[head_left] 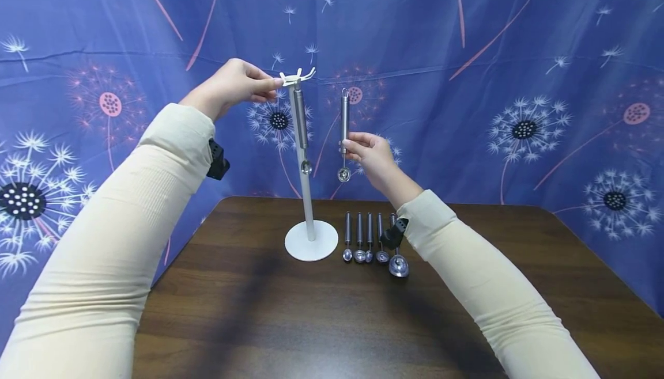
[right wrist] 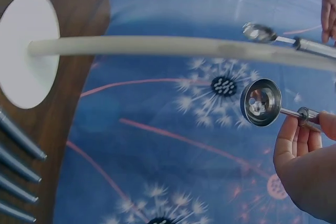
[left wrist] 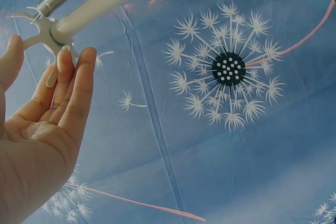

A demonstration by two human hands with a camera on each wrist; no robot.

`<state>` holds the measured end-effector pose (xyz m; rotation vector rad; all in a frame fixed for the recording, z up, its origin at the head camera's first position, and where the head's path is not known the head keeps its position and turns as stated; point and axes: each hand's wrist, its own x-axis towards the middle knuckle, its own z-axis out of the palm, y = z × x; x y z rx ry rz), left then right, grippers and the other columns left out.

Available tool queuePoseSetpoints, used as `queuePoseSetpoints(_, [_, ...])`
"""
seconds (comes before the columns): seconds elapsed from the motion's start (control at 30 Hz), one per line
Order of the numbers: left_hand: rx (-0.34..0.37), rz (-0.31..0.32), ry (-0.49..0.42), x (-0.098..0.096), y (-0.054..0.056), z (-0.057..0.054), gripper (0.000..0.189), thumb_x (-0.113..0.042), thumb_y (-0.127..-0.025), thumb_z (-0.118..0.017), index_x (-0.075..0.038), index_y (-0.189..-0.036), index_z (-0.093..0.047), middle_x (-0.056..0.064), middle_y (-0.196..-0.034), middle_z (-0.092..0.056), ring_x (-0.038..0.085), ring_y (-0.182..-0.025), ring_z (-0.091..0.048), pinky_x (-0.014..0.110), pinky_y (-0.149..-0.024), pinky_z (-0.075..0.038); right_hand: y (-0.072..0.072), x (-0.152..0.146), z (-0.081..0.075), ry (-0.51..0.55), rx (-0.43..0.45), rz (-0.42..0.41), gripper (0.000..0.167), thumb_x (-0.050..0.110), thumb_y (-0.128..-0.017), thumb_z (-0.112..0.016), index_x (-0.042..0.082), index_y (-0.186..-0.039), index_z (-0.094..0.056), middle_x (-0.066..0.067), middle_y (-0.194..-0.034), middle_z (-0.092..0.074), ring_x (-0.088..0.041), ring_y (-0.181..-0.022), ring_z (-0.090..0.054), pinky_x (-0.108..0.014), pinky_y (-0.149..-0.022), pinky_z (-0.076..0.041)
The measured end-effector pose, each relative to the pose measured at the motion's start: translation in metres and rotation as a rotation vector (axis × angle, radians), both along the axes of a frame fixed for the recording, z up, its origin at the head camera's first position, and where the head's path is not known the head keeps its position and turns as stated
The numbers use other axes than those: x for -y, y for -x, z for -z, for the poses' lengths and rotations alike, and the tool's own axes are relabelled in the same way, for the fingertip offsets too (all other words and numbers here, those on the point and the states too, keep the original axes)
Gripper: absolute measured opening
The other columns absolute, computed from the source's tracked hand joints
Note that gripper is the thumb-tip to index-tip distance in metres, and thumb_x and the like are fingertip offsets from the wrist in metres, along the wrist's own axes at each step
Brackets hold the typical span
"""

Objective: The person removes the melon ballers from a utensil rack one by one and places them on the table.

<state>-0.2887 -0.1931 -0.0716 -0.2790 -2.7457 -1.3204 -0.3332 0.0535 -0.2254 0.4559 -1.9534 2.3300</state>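
At the top of a white stand (head_left: 306, 200), my left hand (head_left: 241, 85) pinches one arm of the pronged hook rack (left wrist: 43, 31) between thumb and fingers. A metal scoop (head_left: 301, 118) hangs from this rack, its handle up and its small bowl down beside the pole. To the right of it, my right hand (head_left: 376, 160) grips a second metal scoop (head_left: 344, 115) low on its handle. That scoop is upright in the air, hanging loop at the top. Its round, deep bowl (right wrist: 261, 102) points down and shows its hollow in the right wrist view.
Several metal scoops (head_left: 359, 232) lie side by side on the brown wooden table (head_left: 311, 321), right of the stand's round white base (head_left: 297, 245). The rightmost has the largest bowl (head_left: 398, 266). A blue dandelion-print cloth (head_left: 415, 33) hangs behind the table.
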Motion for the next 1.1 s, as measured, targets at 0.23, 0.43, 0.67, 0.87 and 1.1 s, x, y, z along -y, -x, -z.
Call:
queuePoseSetpoints(0.23, [0.051, 0.005, 0.018, 0.003, 0.0, -0.002, 0.055, -0.04, -0.092, -0.063, -0.001, -0.13, -0.056, -0.011, -0.083, -0.068, 0.01, -0.101, -0.061, 0.031, -0.108, -0.045, 0.004, -0.013, 0.017, -0.05, 0.05, 0.018, 0.038, 0.006, -0.095, -0.06, -0.009, -0.13, -0.052, 0.0, -0.097, -0.062, -0.008, -0.085, -0.063, -0.019, -0.08, -0.057])
queuePoseSetpoints(0.43, [0.022, -0.01, 0.057, 0.003, -0.001, -0.002, 0.054, -0.04, -0.092, -0.064, -0.001, -0.129, -0.059, -0.013, -0.083, -0.066, 0.014, -0.105, -0.06, 0.033, -0.108, -0.045, 0.006, -0.021, 0.026, -0.08, 0.071, 0.03, 0.038, 0.008, -0.095, -0.061, -0.007, -0.13, -0.053, -0.003, -0.101, -0.062, -0.009, -0.084, -0.063, -0.02, -0.083, -0.056])
queuePoseSetpoints(0.67, [0.032, -0.044, 0.049, -0.001, -0.001, -0.003, 0.057, -0.044, -0.09, -0.065, -0.004, -0.13, -0.059, -0.013, -0.084, -0.066, 0.014, -0.107, -0.059, 0.032, -0.108, -0.045, 0.006, -0.031, 0.033, -0.093, 0.084, 0.05, 0.04, 0.008, -0.095, -0.061, -0.008, -0.13, -0.052, -0.004, -0.104, -0.06, -0.012, -0.092, -0.062, -0.026, -0.091, -0.056])
queuePoseSetpoints(0.87, [0.029, -0.062, 0.045, -0.002, -0.003, -0.001, 0.058, -0.044, -0.09, -0.064, -0.004, -0.132, -0.058, -0.012, -0.086, -0.065, 0.018, -0.115, -0.058, 0.03, -0.107, -0.045, 0.005, -0.042, 0.042, -0.124, 0.109, 0.066, 0.04, 0.009, -0.096, -0.059, -0.007, -0.132, -0.05, -0.007, -0.11, -0.059, -0.025, -0.111, -0.059, -0.028, -0.096, -0.054])
queuePoseSetpoints(1.1, [0.01, -0.054, 0.031, -0.004, -0.004, -0.002, 0.053, -0.041, -0.09, -0.066, -0.004, -0.127, -0.061, -0.012, -0.083, -0.066, 0.014, -0.104, -0.06, 0.032, -0.108, -0.045, 0.006, -0.057, 0.053, -0.144, 0.141, 0.087, 0.04, 0.009, -0.097, -0.058, -0.008, -0.133, -0.05, -0.005, -0.109, -0.056, -0.018, -0.101, -0.061, -0.033, -0.1, -0.052])
